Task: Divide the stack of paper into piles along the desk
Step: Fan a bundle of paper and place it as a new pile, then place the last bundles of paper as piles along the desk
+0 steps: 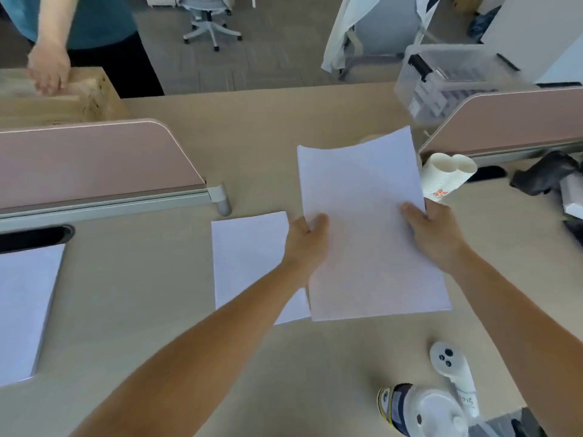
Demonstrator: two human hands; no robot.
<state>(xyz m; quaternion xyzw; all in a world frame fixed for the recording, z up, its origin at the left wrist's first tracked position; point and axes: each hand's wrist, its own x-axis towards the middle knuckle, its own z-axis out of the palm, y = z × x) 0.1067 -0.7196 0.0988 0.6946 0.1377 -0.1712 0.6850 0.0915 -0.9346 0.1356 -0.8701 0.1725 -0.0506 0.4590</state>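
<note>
Both my hands hold a stack of white paper (366, 234) above the middle of the beige desk (157, 310), its far end bowed upward. My left hand (307, 239) grips its left edge, thumb on top. My right hand (437, 234) grips its right edge. A white paper pile (249, 257) lies flat on the desk just left of the held stack, partly under my left forearm. Another white paper pile (25, 307) lies at the desk's far left edge.
Pink partition screens stand at left (94, 156) and right (511, 121). Paper cups (444, 178) lie right of the held stack. A white controller (451, 370) and a white device (422, 408) sit near right. A person (50, 67) stands beyond the desk, hand on a wooden box.
</note>
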